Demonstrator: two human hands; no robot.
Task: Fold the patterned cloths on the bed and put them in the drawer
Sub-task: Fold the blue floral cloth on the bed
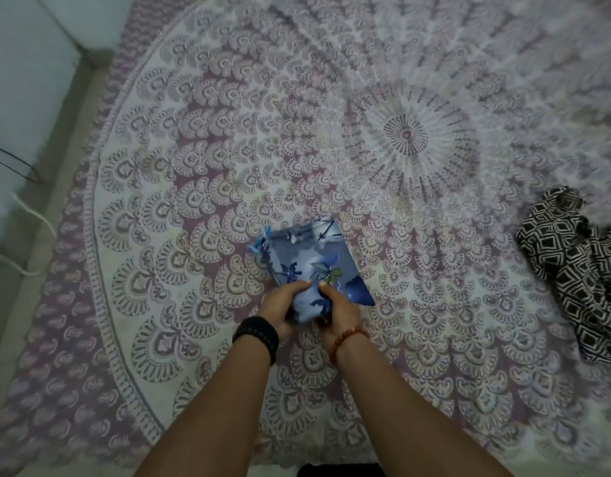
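Forearms reach forward from the bottom edge of the view, meeting at a folded blue cloth (pixel 311 266) printed with darker blue leaves and flowers. It is folded down to a compact, roughly rectangular packet, and its near end is bunched between the two hands while the far end extends away from them over the bedspread (pixel 194 201). A small fringe of light blue ties or tassels shows at its far left corner.

The left hand (pixel 283 304) grips the near left side of the packet, fingers curled round the edge and thumb on top; a black band sits on that wrist. The right hand (pixel 335 308) grips the near right side in the same way, thumb pressed on the upper face, with a string of reddish beads at the wrist. Both hands are closed round the cloth, close together, almost touching each other.

Beneath and beyond the hands spreads the bedspread, cream and faded mauve, with rings of fan-shaped motifs radiating from a mandala centre far ahead and to the right (the picture is blurred there).

Well to the right of the right hand lies a black-and-white cloth (pixel 579 284) with a diamond pattern, crumpled in a loose heap on the bedspread. Far left of the left hand, past the bed's edge, a pale wall (pixel 18 80) rises, with thin cords (pixel 39 215) trailing down beside it.
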